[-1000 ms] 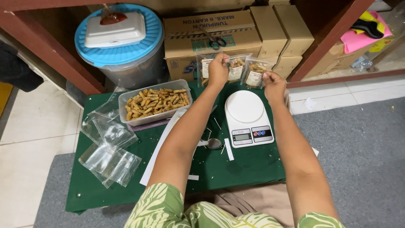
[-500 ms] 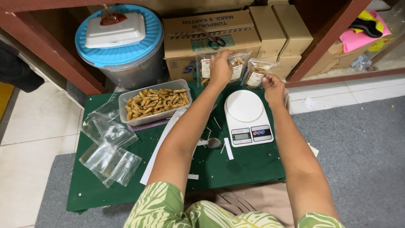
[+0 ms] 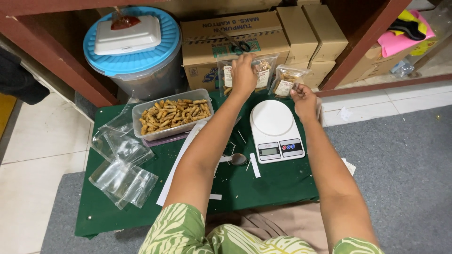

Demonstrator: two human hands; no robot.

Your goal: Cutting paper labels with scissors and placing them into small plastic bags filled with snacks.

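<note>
So the left hand (image 3: 243, 75) was up at the back edge of the green mat (image 3: 278, 183), fingers curled down over a filled clear snack pouch (image 3: 262, 71) that stood upright, leaning against the cardboard box (image 3: 221, 33) behind it. Its long axis ran up and down, sealed top pointing up toward the box, labelled face turned toward the camera. Whether the fingers actually pinched it or just rested on top, I honestly couldn't tell from this angle.

The right hand (image 3: 303, 99) sat just beside a second pouch (image 3: 288, 81), which also stood on end but tilted a bit to the right. The fingertips were drawn together at its lower right edge, looked like a light pinch, though the contact itself was partly hidden.

Between the two arms sat a white kitchen scale (image 3: 274, 129), platform bare, display end toward the person. A metal spoon (image 3: 235, 159) lay just to its left. Further left was a clear tub of fried snack sticks (image 3: 172, 114), and a loose pile of empty plastic bags (image 3: 123, 164) was spread over the mat's left end. A blue-lidded bucket (image 3: 134, 47) stood behind the tub.
</note>
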